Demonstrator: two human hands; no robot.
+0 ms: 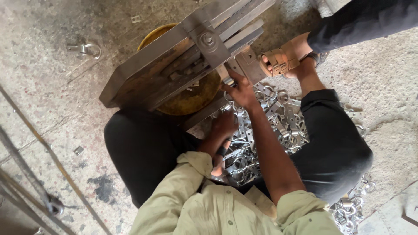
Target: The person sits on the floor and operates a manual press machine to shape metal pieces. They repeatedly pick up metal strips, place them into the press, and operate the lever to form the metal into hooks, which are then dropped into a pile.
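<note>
My right hand [241,90] reaches forward to a grey metal press jig [204,41] and pinches a small flat metal piece [226,77] at its near edge. My left hand [223,127] is closed over the heap of shiny metal clamps and rings [278,124] between my legs. It grips a dark handle-like thing whose shape I cannot make out. The jig stands on a rusty slab [143,82] over a yellow round basin [191,98].
A sandalled foot [281,61] rests beside the jig, and a dark trouser leg [361,17] crosses the top right. More clamps [348,211] spill onto the concrete floor at the lower right. A loose shackle [87,49] lies at the upper left. Thin rods [48,152] run along the left.
</note>
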